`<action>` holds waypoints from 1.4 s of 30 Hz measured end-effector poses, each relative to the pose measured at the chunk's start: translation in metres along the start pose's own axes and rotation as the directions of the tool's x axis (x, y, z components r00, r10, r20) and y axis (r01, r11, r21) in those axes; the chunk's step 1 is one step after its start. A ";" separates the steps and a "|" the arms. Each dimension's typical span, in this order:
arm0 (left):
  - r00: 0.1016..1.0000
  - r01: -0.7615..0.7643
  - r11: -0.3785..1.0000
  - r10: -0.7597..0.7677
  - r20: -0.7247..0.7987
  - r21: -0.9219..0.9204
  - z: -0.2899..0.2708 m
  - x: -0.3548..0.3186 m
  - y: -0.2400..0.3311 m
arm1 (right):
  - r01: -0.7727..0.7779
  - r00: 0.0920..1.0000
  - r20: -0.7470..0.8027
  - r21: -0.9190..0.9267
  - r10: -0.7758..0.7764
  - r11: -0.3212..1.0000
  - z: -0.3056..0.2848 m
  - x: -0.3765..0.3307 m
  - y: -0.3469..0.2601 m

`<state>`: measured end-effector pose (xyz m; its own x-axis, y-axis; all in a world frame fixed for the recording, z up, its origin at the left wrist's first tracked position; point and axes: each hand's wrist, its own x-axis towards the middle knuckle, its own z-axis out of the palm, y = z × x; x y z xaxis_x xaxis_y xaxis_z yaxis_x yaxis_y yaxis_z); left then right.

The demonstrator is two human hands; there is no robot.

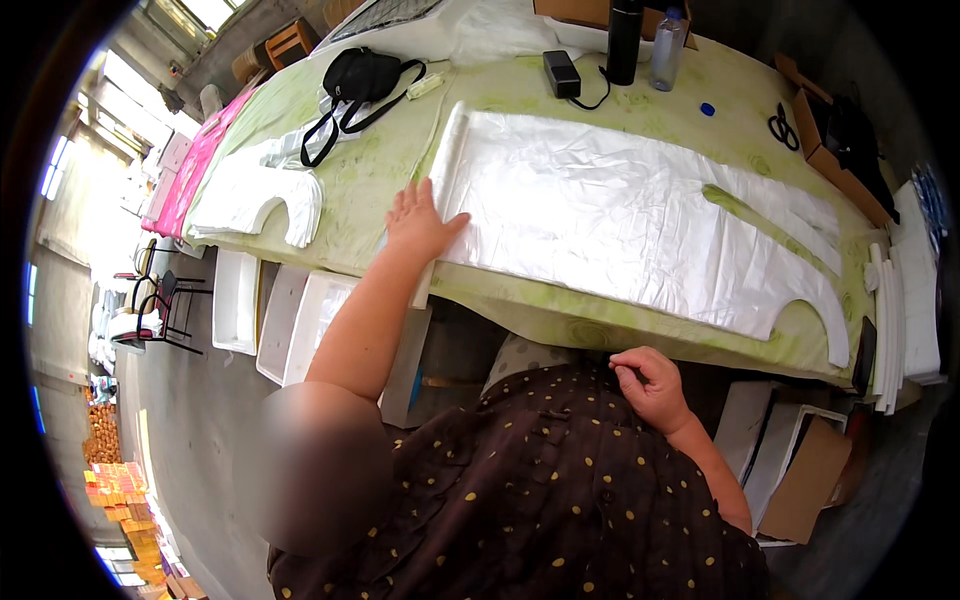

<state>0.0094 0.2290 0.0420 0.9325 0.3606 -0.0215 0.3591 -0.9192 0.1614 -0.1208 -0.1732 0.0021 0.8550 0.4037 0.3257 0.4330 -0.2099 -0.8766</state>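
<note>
A thin, shiny white plastic apron point(600, 215) lies spread across the table, its surface wrinkled. Its right end has a long slit and a curved cutout. Along its left edge runs a white roll or tube point(449, 160), whose lower end sticks out past the table edge. My left hand point(421, 222) rests flat there with fingers spread, touching the film beside the roll. Close to my waist, below the table edge, my right hand point(650, 388) is closed with its fingers curled; whether anything is in it is hidden.
The table point(380, 225) has a pale green cover. White folded plastic pieces point(265, 200) lie left, near a black bag point(360, 75). Farther back stand a black device point(562, 74), black flask point(624, 45) and clear bottle point(665, 55). Scissors point(783, 128) lie right; white bins point(235, 300) stand below.
</note>
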 end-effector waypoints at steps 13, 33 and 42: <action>0.934 0.353 -0.233 0.041 0.354 -0.906 -0.044 -0.022 0.035 | -0.271 0.962 0.070 0.293 0.262 0.917 0.011 0.021 -0.011; 0.870 0.397 -0.199 0.391 0.299 -0.896 0.037 -0.128 0.161 | -0.349 0.937 0.090 0.172 0.338 0.921 0.031 0.047 -0.038; 0.733 0.586 -0.155 0.520 0.438 -0.796 0.017 -0.128 0.172 | -0.454 0.890 0.079 0.212 0.448 0.865 -0.001 0.032 -0.038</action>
<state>-0.0475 0.0218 0.0552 0.8872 -0.2829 -0.3645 0.4599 0.4791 0.7477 -0.1097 -0.1531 0.0456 0.9328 0.3357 -0.1310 -0.0745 -0.1760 -0.9816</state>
